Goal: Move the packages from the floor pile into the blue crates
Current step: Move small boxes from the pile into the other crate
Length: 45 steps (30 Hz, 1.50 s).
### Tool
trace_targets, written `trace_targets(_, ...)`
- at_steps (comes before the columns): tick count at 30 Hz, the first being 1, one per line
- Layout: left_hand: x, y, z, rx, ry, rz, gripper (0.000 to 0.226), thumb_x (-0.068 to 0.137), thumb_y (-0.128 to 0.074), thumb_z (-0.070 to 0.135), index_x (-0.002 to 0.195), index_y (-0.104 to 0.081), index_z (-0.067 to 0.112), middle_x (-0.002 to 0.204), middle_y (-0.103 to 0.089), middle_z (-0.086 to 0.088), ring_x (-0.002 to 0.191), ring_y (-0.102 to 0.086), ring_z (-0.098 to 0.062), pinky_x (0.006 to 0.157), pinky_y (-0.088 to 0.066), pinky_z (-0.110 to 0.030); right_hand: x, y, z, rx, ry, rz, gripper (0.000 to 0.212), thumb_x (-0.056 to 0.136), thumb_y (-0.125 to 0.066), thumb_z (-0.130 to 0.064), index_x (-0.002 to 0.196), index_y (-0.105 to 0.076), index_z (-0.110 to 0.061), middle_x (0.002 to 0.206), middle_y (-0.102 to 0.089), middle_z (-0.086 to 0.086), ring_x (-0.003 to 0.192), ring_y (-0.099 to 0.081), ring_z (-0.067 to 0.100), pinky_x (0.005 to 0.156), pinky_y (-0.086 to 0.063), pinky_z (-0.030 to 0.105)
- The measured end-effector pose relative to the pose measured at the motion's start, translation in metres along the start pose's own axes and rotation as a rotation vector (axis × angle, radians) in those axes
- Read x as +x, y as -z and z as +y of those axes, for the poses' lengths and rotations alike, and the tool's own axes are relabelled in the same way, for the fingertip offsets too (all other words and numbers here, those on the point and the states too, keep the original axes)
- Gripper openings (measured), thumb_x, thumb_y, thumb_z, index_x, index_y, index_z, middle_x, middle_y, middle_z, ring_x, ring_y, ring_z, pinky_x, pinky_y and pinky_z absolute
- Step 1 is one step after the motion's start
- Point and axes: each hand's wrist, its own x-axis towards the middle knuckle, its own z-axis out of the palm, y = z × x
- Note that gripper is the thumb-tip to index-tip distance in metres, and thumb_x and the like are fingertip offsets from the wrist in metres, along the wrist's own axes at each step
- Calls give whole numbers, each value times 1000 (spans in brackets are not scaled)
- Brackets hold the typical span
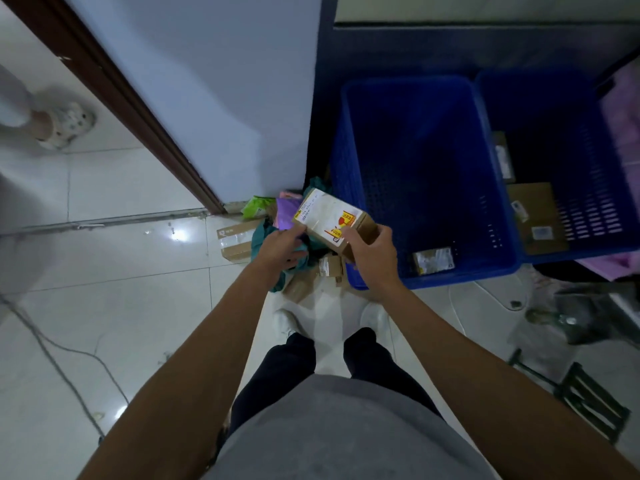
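Note:
I hold a cardboard box [329, 216] with a white label and red-yellow stickers above the floor pile [277, 233]. My left hand [282, 247] grips its near-left corner and my right hand [372, 252] grips its right end. The pile lies against the wall corner: brown boxes, a teal bag, purple, pink and green pouches. To the right stands a blue crate [426, 174] with one small labelled package [433, 259] on its floor. A second blue crate [568, 161] further right holds flat cardboard packages [536, 216].
A white wall and a dark door frame [114, 95] rise to the left. Another person's foot in a white clog [65, 124] stands beyond the doorway. A cable [55, 351] trails over the tiles at left. A dark metal rack [585, 400] and clutter lie at the right.

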Motion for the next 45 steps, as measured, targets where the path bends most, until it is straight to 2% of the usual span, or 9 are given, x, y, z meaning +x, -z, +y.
trace_targets(2,-2,0,2,-38,-16,-52,56,90,-61,53,135,-51,21,124,-64,-6,106,-67,-24,88,-51,-38,0,13,-3,52,-58,-33,71,70,-71,-64,121,-50,-20,114,-68,2,94,-71,23,71,-60,37)
trace_targets(6,6,-9,8,-92,-61,-114,57,86,-65,53,133,-57,22,121,-69,-6,107,-68,-23,94,-49,-41,-1,39,2,114,-99,-47,48,89,-69,-43,125,-54,-16,115,-69,4,96,-72,24,55,-53,23)
trace_targets(15,14,-80,20,23,-68,-206,21,85,-73,36,95,-69,18,101,-71,-6,94,-69,-22,90,-55,-37,0,100,28,194,-180,68,45,97,-60,-31,140,-51,-22,115,-65,-2,90,-67,11,60,-61,27)
trace_targets(20,10,-121,27,152,-124,-236,22,84,-73,39,102,-74,25,102,-75,1,99,-70,-16,98,-52,-38,23,143,38,209,-193,118,50,98,-56,-32,146,-45,-29,127,-61,3,106,-67,24,62,-61,29)
trace_targets(24,12,-155,36,209,-125,-209,27,81,-78,38,106,-74,30,106,-76,2,102,-71,-16,100,-51,-39,56,178,44,209,-243,56,44,101,-55,-28,144,-49,-28,122,-67,2,105,-67,21,79,-60,37)
trace_targets(29,15,-218,49,224,-121,-147,27,89,-72,31,116,-68,25,95,-73,7,88,-70,-12,97,-49,-36,115,234,51,114,-232,-62,32,101,-54,-29,133,-60,-25,104,-72,-4,96,-70,16,90,-59,46)
trace_targets(34,35,-297,48,234,-75,-13,37,90,-70,37,122,-62,22,110,-69,2,94,-69,-16,84,-50,-34,185,291,53,-113,-108,-181,47,101,-51,-43,146,-47,-28,125,-65,-2,105,-66,18,93,-56,45)
trace_targets(38,58,-349,39,259,-96,67,51,85,-74,44,123,-52,19,111,-63,6,101,-63,-16,87,-53,-37,228,321,53,-292,-10,-281,58,103,-50,-42,155,-30,-29,140,-54,0,109,-60,20,96,-52,45)
trace_targets(45,87,-386,46,273,-51,164,81,72,-82,53,132,-43,14,120,-60,0,102,-60,-15,87,-53,-35,277,322,46,-525,87,-351,63,99,-54,-41,152,-26,-23,114,-61,5,92,-62,26,80,-52,45)
